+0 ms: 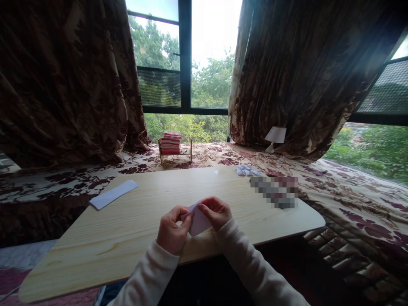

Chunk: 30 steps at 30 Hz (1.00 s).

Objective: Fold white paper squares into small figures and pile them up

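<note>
Currently | white paper [200, 223]: a blunt corner points to 6 o'clock, its long axis partly covered, so I can't tell it | I see the sheet over the desk [127, 238], left grip [188, 214] pinching its 9 o'clock edge, right grip [202, 205] its 1 o'clock corner.

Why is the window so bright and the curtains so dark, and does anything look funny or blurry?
Head view: sky glares white through the window; the curtains sit in shadow; a pale haze hangs over the right curtain's top; blocky squares hide something on the table's right side.
</note>
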{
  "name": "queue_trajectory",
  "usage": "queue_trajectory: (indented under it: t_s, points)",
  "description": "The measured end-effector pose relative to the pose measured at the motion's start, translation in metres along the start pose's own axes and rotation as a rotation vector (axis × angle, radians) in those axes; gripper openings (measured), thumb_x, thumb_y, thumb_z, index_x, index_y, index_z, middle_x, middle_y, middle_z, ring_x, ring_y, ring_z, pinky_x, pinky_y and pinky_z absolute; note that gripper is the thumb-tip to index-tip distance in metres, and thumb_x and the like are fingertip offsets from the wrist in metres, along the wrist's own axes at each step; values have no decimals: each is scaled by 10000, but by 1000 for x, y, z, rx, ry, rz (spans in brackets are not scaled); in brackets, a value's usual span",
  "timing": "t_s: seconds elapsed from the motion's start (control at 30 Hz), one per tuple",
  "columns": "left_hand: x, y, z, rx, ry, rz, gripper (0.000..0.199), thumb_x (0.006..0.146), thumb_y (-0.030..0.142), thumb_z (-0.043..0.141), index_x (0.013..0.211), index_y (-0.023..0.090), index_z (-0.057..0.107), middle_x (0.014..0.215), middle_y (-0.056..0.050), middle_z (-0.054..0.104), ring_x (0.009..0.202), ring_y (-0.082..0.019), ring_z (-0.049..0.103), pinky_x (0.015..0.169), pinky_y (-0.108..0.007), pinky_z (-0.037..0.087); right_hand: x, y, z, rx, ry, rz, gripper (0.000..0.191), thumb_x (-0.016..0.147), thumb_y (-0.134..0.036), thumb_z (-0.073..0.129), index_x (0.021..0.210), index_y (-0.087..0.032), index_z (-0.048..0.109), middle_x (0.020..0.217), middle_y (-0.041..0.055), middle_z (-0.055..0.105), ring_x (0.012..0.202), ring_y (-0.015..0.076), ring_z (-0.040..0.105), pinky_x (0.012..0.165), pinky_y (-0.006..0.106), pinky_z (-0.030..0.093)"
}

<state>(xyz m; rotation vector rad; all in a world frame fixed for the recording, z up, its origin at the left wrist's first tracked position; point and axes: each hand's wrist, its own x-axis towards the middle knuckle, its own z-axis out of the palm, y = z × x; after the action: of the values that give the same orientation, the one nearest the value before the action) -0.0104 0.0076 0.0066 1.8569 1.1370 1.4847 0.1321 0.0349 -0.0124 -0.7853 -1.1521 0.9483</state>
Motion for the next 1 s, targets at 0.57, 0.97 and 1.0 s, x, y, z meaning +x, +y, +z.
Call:
queue_trajectory:
  t_s: [0.57, 0.97, 1.0]
  points:
    - [0, -1, -1, 85, 7, 138, 84, 754, 190, 553, 679, 163, 581, 798, -40, 641, 719, -145, 607, 665, -246, 498, -4, -2, 3, 3, -29, 69, 204, 636, -358, 677, 679, -162, 640, 549, -9, 603, 474, 98, 497, 455, 218, 383]
    - [0, 6, 4, 51, -8, 86, 122, 735, 235, 585, 823, 151, 594, 634, 5, 586, 565, -112, 557, 572, -233, 491, 1, -6, -2, -133, 33, -18, 251, 715, -417, 581, 698, -168, 553, 589, -13, 523, 509, 95, 445, 465, 213, 357]
    - [0, 5, 3, 20, -6, 47, 194, 729, 245, 593, 899, 150, 579, 639, 12, 584, 562, -111, 558, 576, -235, 497, 1, -7, -3, -126, 13, -7, 248, 717, -414, 581, 704, -168, 551, 591, -13, 524, 513, 95, 448, 471, 214, 360]
